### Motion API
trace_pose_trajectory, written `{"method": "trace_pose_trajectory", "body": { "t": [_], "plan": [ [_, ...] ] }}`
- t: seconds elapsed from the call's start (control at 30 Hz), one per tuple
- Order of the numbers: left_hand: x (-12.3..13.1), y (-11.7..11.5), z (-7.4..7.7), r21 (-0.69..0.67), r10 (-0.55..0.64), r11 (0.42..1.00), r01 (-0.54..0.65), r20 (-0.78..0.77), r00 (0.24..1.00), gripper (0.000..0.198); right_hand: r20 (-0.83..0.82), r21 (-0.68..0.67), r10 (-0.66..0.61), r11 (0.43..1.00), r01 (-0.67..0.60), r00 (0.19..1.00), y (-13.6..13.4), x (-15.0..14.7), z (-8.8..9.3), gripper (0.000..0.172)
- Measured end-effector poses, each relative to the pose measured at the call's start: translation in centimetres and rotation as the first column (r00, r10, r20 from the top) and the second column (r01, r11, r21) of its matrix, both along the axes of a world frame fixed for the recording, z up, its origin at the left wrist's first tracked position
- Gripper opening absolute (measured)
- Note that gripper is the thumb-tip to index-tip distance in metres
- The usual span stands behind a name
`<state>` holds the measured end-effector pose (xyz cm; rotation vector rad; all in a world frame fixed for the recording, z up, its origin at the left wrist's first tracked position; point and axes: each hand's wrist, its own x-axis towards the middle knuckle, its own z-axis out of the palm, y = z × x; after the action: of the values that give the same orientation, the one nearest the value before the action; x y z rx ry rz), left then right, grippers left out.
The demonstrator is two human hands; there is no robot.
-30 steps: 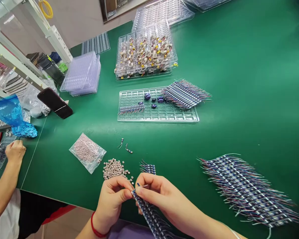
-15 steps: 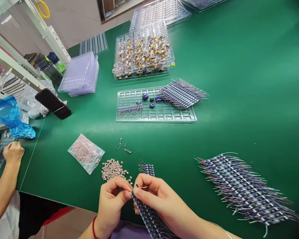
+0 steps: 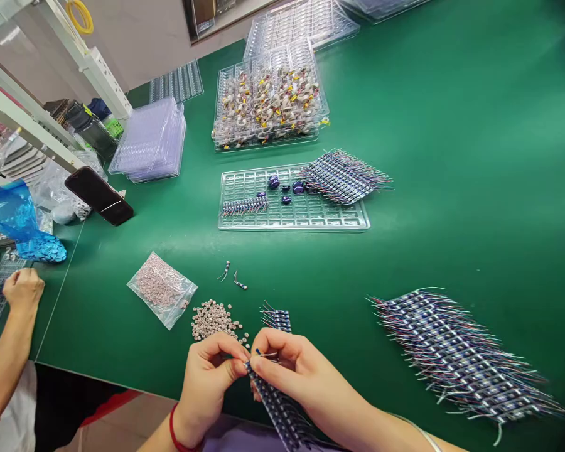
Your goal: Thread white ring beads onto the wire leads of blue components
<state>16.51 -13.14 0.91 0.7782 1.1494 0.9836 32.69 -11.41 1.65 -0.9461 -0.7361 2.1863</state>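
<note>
My left hand (image 3: 213, 370) and my right hand (image 3: 287, 370) meet at the near table edge, fingers pinched together. Between them runs a strip of small blue wired components (image 3: 282, 411), its top end held at the fingertips. My right hand's fingers pinch a thin wire lead (image 3: 266, 355) at that end. What the left fingertips pinch is too small to make out. A pile of small pale rings (image 3: 214, 319) lies just beyond my left hand, and a short bundle of blue components (image 3: 277, 317) lies beyond my right hand.
A bag of pale rings (image 3: 161, 289) lies left. A clear tray (image 3: 292, 213) holds blue parts and a wired strip (image 3: 341, 177). A large wired strip (image 3: 456, 355) lies right. Stacked trays (image 3: 270, 94), a phone (image 3: 98, 194) and another person's hand (image 3: 22, 290) are farther off.
Both hands have stayed at the strip's end with only slight finger shifts. The view has drifted a little.
</note>
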Motion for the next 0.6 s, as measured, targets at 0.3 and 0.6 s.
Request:
{"method": "trace_pose_trajectory", "body": {
  "t": [0.3, 0.6],
  "plan": [
    [-0.3, -0.1, 0.4, -0.017, 0.044, 0.999, -0.047, -0.141, 0.989, 0.023, -0.130, -0.133, 0.010, 0.991, -0.027, 0.992, 0.1, 0.0, -1.1, 0.047],
    [-0.3, 0.2, 2.0, 0.123, -0.028, 0.989, 0.079, -0.374, 0.927, 0.023, 0.102, 0.127, 0.003, 0.992, -0.016, 0.995, 0.6, 0.5, -0.6, 0.044]
  ]
}}
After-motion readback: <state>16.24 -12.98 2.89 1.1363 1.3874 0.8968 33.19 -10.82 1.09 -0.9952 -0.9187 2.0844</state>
